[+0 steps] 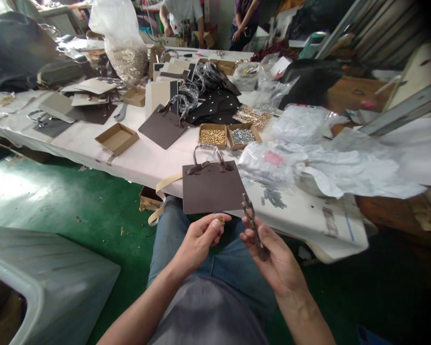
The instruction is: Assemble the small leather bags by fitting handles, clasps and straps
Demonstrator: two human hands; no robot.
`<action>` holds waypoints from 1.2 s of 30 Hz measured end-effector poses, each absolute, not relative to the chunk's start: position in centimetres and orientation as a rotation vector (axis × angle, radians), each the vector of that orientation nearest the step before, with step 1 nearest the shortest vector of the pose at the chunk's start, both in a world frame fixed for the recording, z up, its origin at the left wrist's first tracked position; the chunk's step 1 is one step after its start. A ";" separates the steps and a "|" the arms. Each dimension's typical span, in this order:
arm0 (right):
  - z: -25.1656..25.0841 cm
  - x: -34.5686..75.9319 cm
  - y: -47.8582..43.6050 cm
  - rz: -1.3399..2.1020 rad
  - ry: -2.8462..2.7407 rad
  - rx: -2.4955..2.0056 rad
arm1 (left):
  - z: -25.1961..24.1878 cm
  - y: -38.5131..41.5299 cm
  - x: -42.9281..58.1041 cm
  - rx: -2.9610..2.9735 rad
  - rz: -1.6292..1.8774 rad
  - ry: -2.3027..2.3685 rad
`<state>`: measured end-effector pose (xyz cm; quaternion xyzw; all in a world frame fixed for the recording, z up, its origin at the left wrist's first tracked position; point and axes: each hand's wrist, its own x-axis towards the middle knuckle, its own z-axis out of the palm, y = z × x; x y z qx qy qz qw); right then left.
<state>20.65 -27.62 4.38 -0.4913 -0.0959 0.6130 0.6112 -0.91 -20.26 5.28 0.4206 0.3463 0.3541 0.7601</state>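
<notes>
My left hand [201, 239] is held over my lap with thumb and fingers pinched on a small gold fastener [221, 221]. My right hand [273, 256] lies palm up beside it, fingers curled under a dark metal hand tool [253, 225] that points up toward the table edge. Just beyond both hands a brown leather panel with a wrapped handle [212, 186] lies flat at the table's near edge [154, 167]. Behind it stand a small box of gold fasteners [212, 136] and a box of silver ones [243, 135].
Several brown panels, empty cardboard trays [117, 138], plastic bags [309, 158] and a big bag of metal parts [129, 57] crowd the white table. Two other people stand at the far end. A grey plastic shape [46, 273] sits on the green floor at my left.
</notes>
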 end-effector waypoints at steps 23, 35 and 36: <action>6.2 17.2 -26.7 0.868 -1.145 -1.516 | 4.5 -21.1 -0.4 0.941 0.789 0.768; 5.3 16.2 -27.0 0.800 -1.094 -1.585 | 5.2 -21.7 -0.3 1.465 0.961 0.785; 5.4 16.2 -27.0 0.788 -1.114 -1.579 | 5.0 -21.7 -0.3 1.500 0.972 0.786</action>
